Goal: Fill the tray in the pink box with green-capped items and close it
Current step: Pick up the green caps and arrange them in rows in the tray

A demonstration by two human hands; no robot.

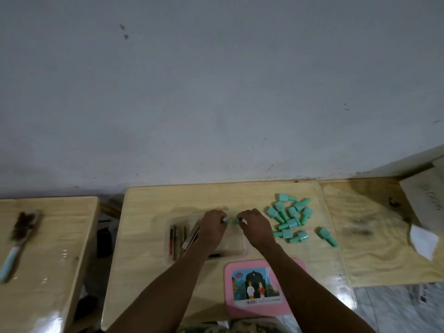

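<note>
1. Nearest, at 6 o'clock, the pink box lies flat on the wooden surface, picture side up. The right forearm crosses its right part.
2. Both forearms reach away over the surface to the tray, a clear shallow one just beyond the box at about 11 o'clock from it.
3. The tray's left end holds several thin sticks lying lengthwise; what they are is too blurred to tell.
4. The left hand hovers over the tray's middle, fingers curled, pinching something small and pale at its fingertips.
5. The right hand sits just beside it at 3 o'clock, fingers bunched around a small green piece between the two hands. Whether both hands hold one item or two parts cannot be told.
6. At 3 o'clock from the hands, a heap of green-capped items lies on the surface, touching and overlapping one another.
7. One stray item lies apart, at 4 o'clock from the heap.
8. On a separate surface at far left, a brush with a pale blue handle lies lengthwise.
9. At far right, a white paper rests on an adjoining board.
10. Farthest back is a grey wall.
</note>
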